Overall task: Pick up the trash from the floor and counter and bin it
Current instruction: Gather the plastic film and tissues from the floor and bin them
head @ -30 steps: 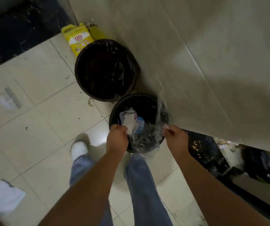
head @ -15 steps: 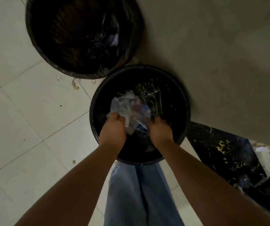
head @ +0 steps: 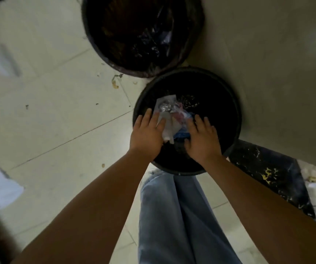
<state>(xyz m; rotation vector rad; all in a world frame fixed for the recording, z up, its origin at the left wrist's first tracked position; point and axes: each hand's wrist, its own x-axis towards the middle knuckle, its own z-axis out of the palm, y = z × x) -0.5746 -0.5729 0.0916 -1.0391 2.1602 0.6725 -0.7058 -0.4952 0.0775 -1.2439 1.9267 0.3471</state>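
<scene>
Black plastic, round and smooth-rimmed, the small bin (head: 229, 103) stands on the floor just in front of the person's jeans (head: 176, 216), tight against a plain beige wall panel (head: 267, 54) on the right. Inside it lies a crumpled wad of trash (head: 169, 116): creased white paper, a bit of shiny foil, something pinkish and a fold of blue plastic film, all bunched toward the near-left side of the opening.

Both hands are over that wad, palms down. The left hand (head: 146, 135) is spread flat with fingers loosely apart, its fingertips lying over the white paper and the bin's left rim. The right hand (head: 202, 140) is likewise splayed, fingers extended, pressing on the blue film side of the bundle. Neither hand is curled round anything; they lie open on top of the trash.

Farther off, touching the small bin, sits a bigger round bin (head: 100, 44) lined with a wrinkled, glossy black bag. Pale square tiles (head: 48, 115) with thin dark grout lines cover the floor, dotted with small crumbs and a yellowish scrap (head: 115, 83) near the big bin. A flat white sheet of paper (head: 0, 187) lies on the tiles at the near left. At the near right a black stone surface with gold veining (head: 267, 172) runs under the wall panel.
</scene>
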